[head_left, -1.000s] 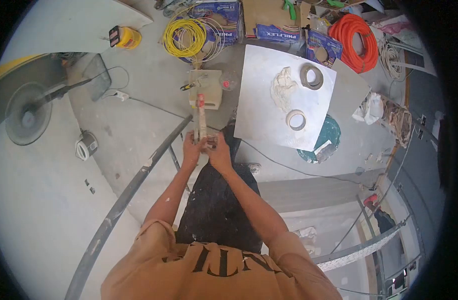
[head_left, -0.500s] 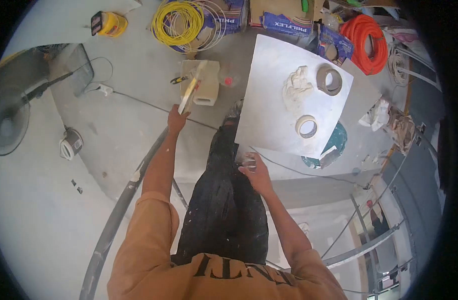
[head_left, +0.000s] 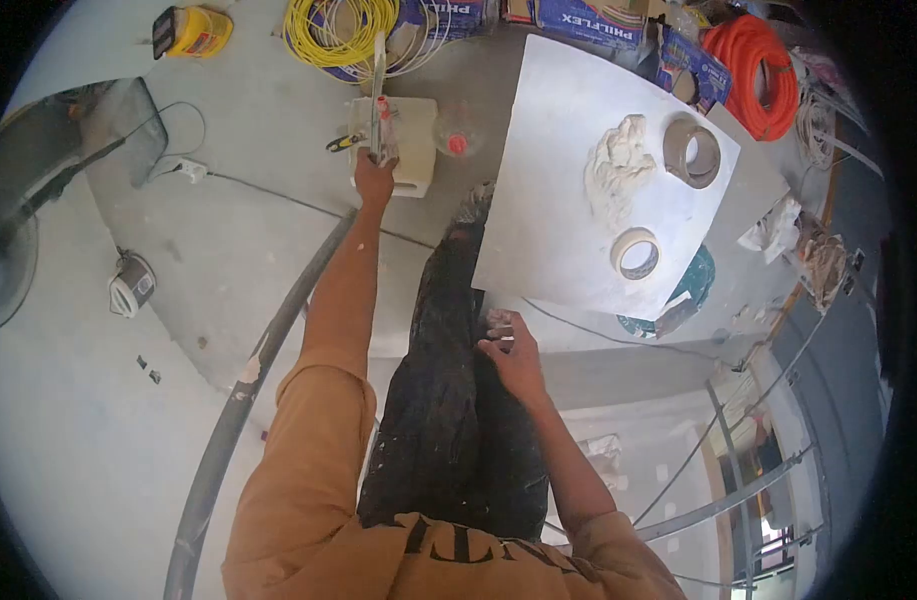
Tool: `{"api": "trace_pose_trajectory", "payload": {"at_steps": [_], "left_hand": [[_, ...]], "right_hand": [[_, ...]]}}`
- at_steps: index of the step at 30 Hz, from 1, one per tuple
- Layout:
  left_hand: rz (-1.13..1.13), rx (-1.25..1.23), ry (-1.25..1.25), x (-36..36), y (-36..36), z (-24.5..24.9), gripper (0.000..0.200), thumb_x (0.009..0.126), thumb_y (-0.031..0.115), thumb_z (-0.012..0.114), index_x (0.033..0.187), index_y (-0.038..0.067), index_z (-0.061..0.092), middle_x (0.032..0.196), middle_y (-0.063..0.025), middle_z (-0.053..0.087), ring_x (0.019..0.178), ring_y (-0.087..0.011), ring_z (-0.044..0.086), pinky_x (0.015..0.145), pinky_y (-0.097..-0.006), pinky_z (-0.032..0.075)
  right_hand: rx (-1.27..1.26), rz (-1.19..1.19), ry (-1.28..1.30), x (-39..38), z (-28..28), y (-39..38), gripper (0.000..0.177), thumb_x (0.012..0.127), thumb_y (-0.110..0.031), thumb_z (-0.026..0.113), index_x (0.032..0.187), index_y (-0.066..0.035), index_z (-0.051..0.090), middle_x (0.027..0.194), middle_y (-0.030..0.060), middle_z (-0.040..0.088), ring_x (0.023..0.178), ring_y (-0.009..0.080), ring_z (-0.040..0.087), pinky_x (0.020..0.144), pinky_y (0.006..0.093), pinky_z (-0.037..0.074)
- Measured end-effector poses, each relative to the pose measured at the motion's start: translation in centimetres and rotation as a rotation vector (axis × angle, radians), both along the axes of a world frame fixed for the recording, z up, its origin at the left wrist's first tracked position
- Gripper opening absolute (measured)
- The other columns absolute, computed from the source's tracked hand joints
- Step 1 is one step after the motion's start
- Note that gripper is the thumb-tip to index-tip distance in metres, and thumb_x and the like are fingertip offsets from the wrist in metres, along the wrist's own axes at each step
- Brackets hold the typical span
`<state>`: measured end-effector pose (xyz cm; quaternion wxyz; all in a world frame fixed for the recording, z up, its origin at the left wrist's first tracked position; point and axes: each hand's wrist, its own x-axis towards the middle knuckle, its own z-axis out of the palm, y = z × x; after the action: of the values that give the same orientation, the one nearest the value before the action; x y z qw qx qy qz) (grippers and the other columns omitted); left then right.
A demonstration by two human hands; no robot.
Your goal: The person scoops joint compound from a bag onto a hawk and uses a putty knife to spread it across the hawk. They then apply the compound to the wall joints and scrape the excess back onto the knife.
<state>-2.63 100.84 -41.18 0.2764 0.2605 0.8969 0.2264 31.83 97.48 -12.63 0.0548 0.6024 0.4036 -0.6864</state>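
My left hand (head_left: 374, 178) is closed on the lower end of a long narrow tool (head_left: 378, 100), which stretches over a pale block-shaped container (head_left: 414, 150). A knife with a yellow and black handle (head_left: 344, 143) lies at the container's left edge. My right hand (head_left: 513, 352) is beside my dark trousers, below the near corner of a white board (head_left: 548, 180), fingers curled; whether they hold anything is unclear. On the board are a lump of whitish material (head_left: 620, 165), a brown tape roll (head_left: 691, 152) and a cream tape roll (head_left: 635, 254).
A metal rail (head_left: 228, 425) curves along the left. Yellow cable (head_left: 340, 35), orange tubing (head_left: 751, 78) and a clear bottle (head_left: 456, 132) are at the far side. A green bucket (head_left: 696, 275) stands partly under the board. A fan (head_left: 8, 260) is at far left.
My left hand has moved forward with the long tool, which now points more straight ahead over the container. The view has shifted slightly. My right hand stays near the board's corner.
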Motion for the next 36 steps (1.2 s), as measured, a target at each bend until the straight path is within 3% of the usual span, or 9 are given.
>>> {"api": "trace_pose_trajectory", "payload": {"at_steps": [2, 4, 9, 11, 16, 24, 26, 29, 36], "left_hand": [[-0.004, -0.008, 0.013, 0.4, -0.7, -0.5, 0.051, 0.075, 0.024, 0.082, 0.110, 0.003, 0.052, 0.094, -0.0184, 0.066, 0.090, -0.0394, 0.065, 0.078, -0.0467, 0.049], [0.037, -0.235, 0.025, 0.1, -1.3, 0.4, 0.051, 0.077, 0.024, 0.080, 0.114, 0.003, 0.051, 0.096, -0.0189, 0.066, 0.093, -0.0408, 0.064, 0.078, -0.0482, 0.048], [-0.085, -0.206, 0.298, -0.8, -7.9, 3.3, 0.044, 0.084, 0.028, 0.074, 0.112, 0.003, 0.052, 0.101, -0.0206, 0.065, 0.096, -0.0421, 0.063, 0.080, -0.0502, 0.049], [-0.031, -0.323, 0.117, -1.4, -9.9, 5.8, 0.042, 0.086, 0.031, 0.072, 0.111, 0.003, 0.053, 0.105, -0.0209, 0.064, 0.097, -0.0428, 0.063, 0.081, -0.0506, 0.049], [-0.095, -0.482, 0.192, -0.8, -10.7, 11.0, 0.043, 0.085, 0.031, 0.072, 0.110, 0.001, 0.054, 0.109, -0.0207, 0.063, 0.098, -0.0423, 0.063, 0.082, -0.0507, 0.050], [-0.350, -0.369, 0.327, -4.6, -9.6, 8.5, 0.045, 0.083, 0.026, 0.071, 0.118, 0.003, 0.054, 0.110, -0.0160, 0.060, 0.106, -0.0357, 0.059, 0.087, -0.0488, 0.048], [-0.494, -0.486, 0.466, -6.4, -8.4, 8.3, 0.043, 0.083, 0.023, 0.071, 0.119, 0.006, 0.054, 0.115, -0.0116, 0.057, 0.110, -0.0318, 0.056, 0.087, -0.0471, 0.047], [-0.541, -0.641, 0.602, -8.0, -6.6, 9.4, 0.039, 0.084, 0.021, 0.071, 0.117, 0.009, 0.055, 0.117, -0.0090, 0.056, 0.112, -0.0295, 0.055, 0.088, -0.0458, 0.045], [-0.552, -0.636, 0.584, -9.0, -6.8, 10.9, 0.038, 0.083, 0.017, 0.072, 0.116, 0.010, 0.055, 0.117, -0.0080, 0.056, 0.113, -0.0290, 0.054, 0.089, -0.0470, 0.045]], "right_hand": [[-0.036, 0.001, -0.027, 0.5, 0.0, -0.3, 0.049, 0.083, -0.006, 0.073, 0.126, -0.004, 0.050, 0.111, 0.0144, 0.065, 0.096, 0.0222, 0.066, 0.083, 0.0350, 0.055], [0.085, -0.022, 0.017, 1.5, -0.6, -0.8, 0.047, 0.084, -0.004, 0.072, 0.126, -0.005, 0.051, 0.115, 0.0138, 0.063, 0.098, 0.0230, 0.066, 0.085, 0.0358, 0.055], [0.065, -0.033, -0.007, 2.4, 0.7, -0.1, 0.049, 0.083, -0.001, 0.072, 0.128, -0.004, 0.051, 0.125, 0.0145, 0.060, 0.102, 0.0247, 0.063, 0.087, 0.0358, 0.055], [0.077, -0.044, -0.007, 2.7, 0.8, -0.2, 0.049, 0.083, -0.001, 0.072, 0.127, -0.004, 0.052, 0.125, 0.0141, 0.060, 0.102, 0.0244, 0.063, 0.086, 0.0352, 0.055], [0.019, -0.029, -0.074, 2.7, 1.9, -0.4, 0.049, 0.083, -0.001, 0.071, 0.128, -0.003, 0.050, 0.125, 0.0136, 0.061, 0.099, 0.0235, 0.064, 0.084, 0.0335, 0.055], [0.015, -0.039, -0.065, 4.7, 0.5, -3.6, 0.050, 0.083, -0.003, 0.072, 0.128, -0.002, 0.050, 0.123, 0.0147, 0.061, 0.097, 0.0231, 0.064, 0.081, 0.0341, 0.055], [0.031, -0.051, -0.047, 5.1, 0.6, -3.8, 0.050, 0.083, -0.004, 0.072, 0.128, -0.002, 0.050, 0.123, 0.0148, 0.061, 0.097, 0.0230, 0.064, 0.081, 0.0344, 0.056], [0.103, -0.052, -0.057, 6.0, 0.6, -4.1, 0.050, 0.083, -0.003, 0.072, 0.128, -0.002, 0.050, 0.122, 0.0154, 0.061, 0.097, 0.0230, 0.064, 0.081, 0.0347, 0.056], [0.074, -0.077, -0.102, 7.6, 0.3, -4.9, 0.049, 0.083, -0.003, 0.073, 0.127, -0.003, 0.051, 0.123, 0.0149, 0.061, 0.096, 0.0236, 0.064, 0.081, 0.0349, 0.056]]}}
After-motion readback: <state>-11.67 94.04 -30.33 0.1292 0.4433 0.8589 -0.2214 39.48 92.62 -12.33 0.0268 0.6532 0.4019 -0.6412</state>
